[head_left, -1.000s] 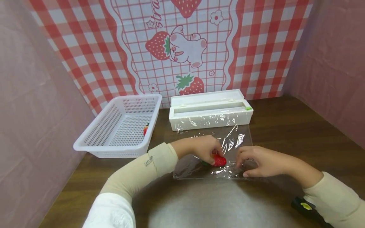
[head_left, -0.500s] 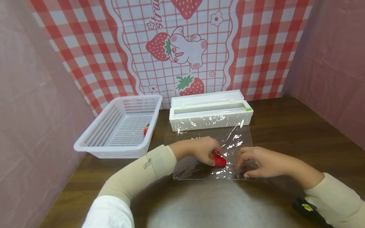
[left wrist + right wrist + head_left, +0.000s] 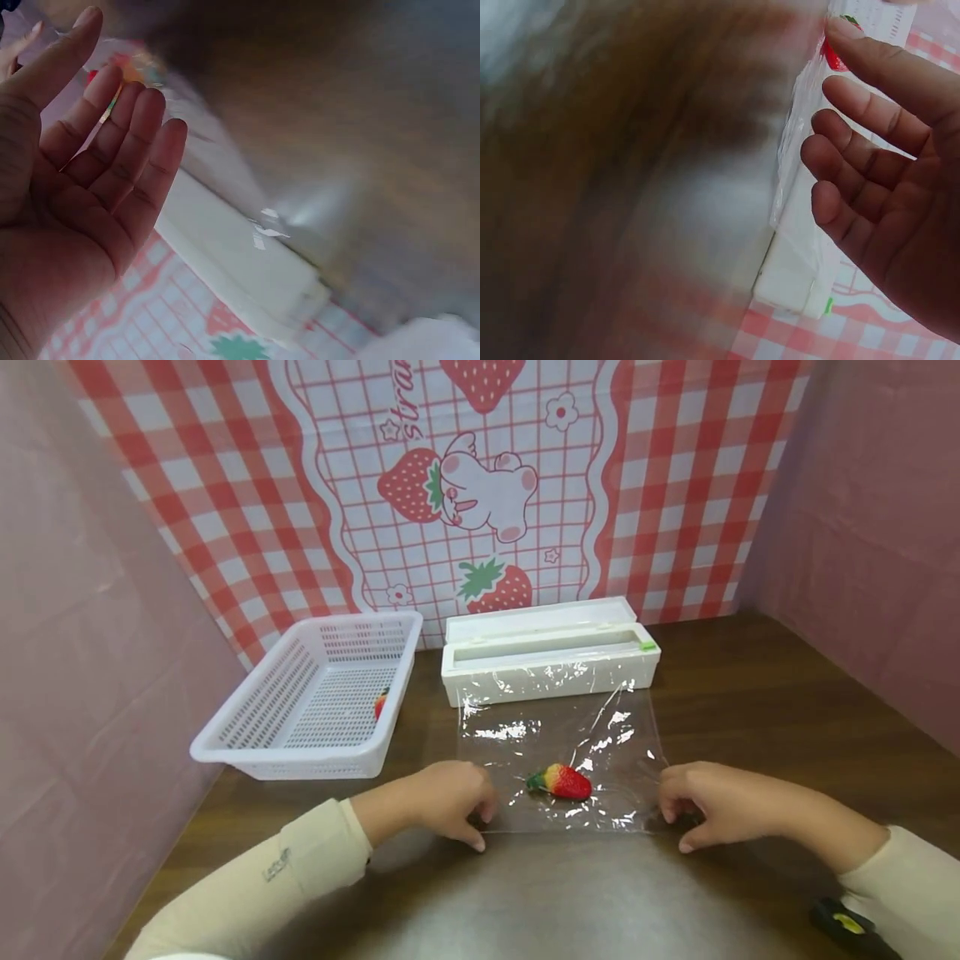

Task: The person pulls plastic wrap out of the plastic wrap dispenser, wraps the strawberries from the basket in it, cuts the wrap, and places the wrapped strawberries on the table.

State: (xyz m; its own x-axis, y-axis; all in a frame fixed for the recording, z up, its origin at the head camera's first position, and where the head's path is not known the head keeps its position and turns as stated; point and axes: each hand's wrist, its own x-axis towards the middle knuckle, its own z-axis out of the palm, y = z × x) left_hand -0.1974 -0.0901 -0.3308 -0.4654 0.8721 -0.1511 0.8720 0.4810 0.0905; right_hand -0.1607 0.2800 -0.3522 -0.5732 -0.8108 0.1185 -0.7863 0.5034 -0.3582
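On the worktop, a white basket sits to the left, maybe to leave room for the clear film, spread out from the long white box. The left hand and right hand are by the film's near corners, fingers softly bent and pinching nothing. The strawberry lies on the film between them, probably there so the film is under it.

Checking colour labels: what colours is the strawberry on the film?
The strawberry is red, yellow near its green leaves; best seen in the head view.
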